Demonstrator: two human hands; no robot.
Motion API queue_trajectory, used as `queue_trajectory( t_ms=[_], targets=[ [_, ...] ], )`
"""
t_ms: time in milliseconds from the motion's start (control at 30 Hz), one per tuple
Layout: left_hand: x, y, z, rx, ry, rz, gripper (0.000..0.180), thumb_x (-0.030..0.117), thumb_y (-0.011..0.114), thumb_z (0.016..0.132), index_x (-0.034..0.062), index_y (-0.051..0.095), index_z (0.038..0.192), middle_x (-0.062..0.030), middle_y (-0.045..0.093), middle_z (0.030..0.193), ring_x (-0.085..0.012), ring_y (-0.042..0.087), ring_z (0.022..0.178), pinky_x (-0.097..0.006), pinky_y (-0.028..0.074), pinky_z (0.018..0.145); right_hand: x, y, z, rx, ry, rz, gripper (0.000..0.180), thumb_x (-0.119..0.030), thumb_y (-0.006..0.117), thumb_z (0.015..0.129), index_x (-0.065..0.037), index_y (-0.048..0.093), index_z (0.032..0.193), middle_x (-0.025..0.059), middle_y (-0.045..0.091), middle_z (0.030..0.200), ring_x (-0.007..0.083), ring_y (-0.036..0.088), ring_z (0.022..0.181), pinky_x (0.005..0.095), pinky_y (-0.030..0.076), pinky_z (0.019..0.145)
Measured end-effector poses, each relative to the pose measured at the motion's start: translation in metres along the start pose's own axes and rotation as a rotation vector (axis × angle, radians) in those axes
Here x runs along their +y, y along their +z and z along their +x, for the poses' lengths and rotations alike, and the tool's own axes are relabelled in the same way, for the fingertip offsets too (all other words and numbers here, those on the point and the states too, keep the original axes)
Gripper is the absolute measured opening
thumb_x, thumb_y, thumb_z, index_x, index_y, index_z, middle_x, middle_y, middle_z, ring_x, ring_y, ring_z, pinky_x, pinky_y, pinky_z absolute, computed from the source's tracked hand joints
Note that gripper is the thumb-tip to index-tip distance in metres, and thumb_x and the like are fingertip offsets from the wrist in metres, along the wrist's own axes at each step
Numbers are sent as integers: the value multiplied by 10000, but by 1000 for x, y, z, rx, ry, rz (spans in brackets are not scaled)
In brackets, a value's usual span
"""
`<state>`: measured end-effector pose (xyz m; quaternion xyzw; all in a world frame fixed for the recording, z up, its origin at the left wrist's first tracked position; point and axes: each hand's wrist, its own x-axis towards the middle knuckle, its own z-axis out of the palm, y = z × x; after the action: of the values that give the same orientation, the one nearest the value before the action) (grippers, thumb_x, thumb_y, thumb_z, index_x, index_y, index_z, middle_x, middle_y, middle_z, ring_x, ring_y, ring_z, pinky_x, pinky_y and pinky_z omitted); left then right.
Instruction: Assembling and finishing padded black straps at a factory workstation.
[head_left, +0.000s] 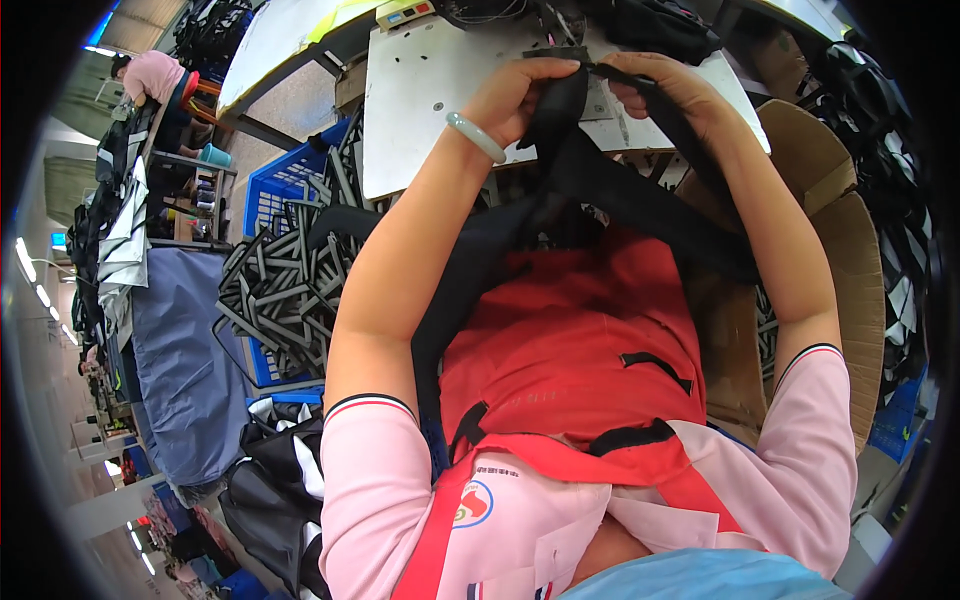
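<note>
Both my hands are raised over the far part of a white sewing table, holding black fabric. My left hand, with a pale bangle at the wrist, pinches one part of it between thumb and curled fingers. My right hand grips another part just to the right, its fingers folded under. Long black strips hang from the hands towards my lap, over a red apron. Between the fingertips lies the metal plate of the machine; its needle area is hard to make out.
A blue crate heaped with grey and black frame-like pieces stands at left. An open cardboard box is at right. Dark fabric lies on the table's back. Another person bends over work at far left.
</note>
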<state>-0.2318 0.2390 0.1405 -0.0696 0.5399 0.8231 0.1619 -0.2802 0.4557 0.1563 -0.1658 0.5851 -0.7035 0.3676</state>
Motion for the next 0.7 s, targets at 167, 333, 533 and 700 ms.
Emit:
queue_trajectory(
  t_ms=[167, 333, 533, 700],
  targets=[
    [1, -9, 13, -22, -12, -81, 236, 120, 641, 892, -25, 648, 1078, -101, 697, 999, -169, 671, 870, -289, 546, 823, -1, -3, 11, 44, 34, 11, 260, -261, 577, 971, -25, 611, 1074, -34, 491, 700, 44, 408, 553, 188, 335, 500],
    [7, -4, 20, -59, 61, -100, 221, 133, 643, 894, -18, 652, 1055, -86, 703, 974, -164, 674, 853, -288, 547, 817, -2, -21, 27, 75, 18, 70, 271, -259, 564, 977, -10, 605, 1076, -29, 494, 710, 45, 417, 557, 180, 353, 510],
    [5, -9, 18, -1, 31, -119, 188, 158, 683, 862, 23, 674, 993, -51, 685, 849, -127, 622, 688, -259, 516, 652, -6, -19, 21, 166, -29, 102, 202, -263, 548, 991, -79, 551, 907, -50, 465, 675, 33, 398, 526, 174, 334, 478],
    [6, -5, -21, -187, 121, 137, 243, 225, 708, 860, 49, 688, 1027, 8, 658, 817, -40, 468, 586, -201, 376, 541, 16, 14, -32, -57, 10, -496, 481, -294, 659, 901, -85, 562, 1323, 50, 656, 1005, 78, 607, 838, 230, 515, 649]
  ],
)
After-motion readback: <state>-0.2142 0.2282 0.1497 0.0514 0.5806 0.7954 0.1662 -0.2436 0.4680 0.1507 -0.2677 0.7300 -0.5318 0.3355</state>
